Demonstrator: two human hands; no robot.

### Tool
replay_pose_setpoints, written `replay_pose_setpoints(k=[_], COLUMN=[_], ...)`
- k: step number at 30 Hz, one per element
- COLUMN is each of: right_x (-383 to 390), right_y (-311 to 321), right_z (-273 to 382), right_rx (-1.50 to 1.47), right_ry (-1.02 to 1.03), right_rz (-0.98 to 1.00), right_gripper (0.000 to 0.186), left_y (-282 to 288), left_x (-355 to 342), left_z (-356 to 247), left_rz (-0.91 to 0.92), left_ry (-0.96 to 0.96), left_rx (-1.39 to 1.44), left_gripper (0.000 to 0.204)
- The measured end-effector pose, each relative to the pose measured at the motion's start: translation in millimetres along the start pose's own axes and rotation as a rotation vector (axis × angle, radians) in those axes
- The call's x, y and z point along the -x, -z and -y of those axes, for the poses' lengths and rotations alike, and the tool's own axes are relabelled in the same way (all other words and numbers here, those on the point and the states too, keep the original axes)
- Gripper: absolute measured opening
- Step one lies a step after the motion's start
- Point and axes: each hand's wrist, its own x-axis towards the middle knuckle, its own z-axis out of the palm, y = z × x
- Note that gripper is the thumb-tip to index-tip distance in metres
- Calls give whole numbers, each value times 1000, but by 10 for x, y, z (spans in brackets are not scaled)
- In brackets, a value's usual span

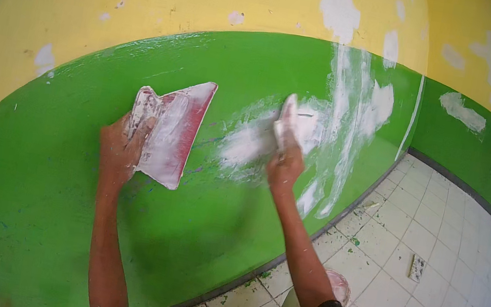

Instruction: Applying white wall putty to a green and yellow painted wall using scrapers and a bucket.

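Fingers of the left hand [119,149] grip a red plate [173,132], smeared white, that spreads to their right; through the head camera I see the right hand [285,167] closed round a white-coated scraper [289,112] rising above its fingers, near a white patch [247,144].

Room between hands [121,150] [285,167] (wall [214,232] behind)

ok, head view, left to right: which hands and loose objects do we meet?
Left hand → red putty-smeared spreader → right hand with putty-smeared tool → pinkish round container → small rectangular piece.
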Motion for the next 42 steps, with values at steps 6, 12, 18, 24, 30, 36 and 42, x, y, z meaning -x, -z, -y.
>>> replay_pose_setpoints(k=[6, 12, 18, 24, 30, 36, 42], right_x=[553, 38, -494, -109, 380, 463, -330], right_y=[303, 470, 333, -13, -134, 361, 572], right_z=[800, 127, -507, -295, 731, 794, -350], right_rx=[-182, -71, -127, -107, -376, -507, 96], right_ry=[298, -140, -571, 12, 2, 31, -345], right_rz=[350, 47, 54, -14, 151, 257, 3], right_gripper=[55, 24, 20, 46, 59, 48, 22], left_y=[-42, 265, 355, 372, 327, 391, 345], left_x=[8, 139, 322, 311, 334, 314, 335], left_z=[37, 223, 291, 320, 245, 244, 227], left_rz=[-23, -10, -29, -28, -39, -37, -45], left_ry=[-68, 38, 38, -2, -74, 31, 18], left_rx=[118, 43, 144, 72, 67, 66, 79], left_gripper=[25, 23, 24, 24, 24, 24, 22])
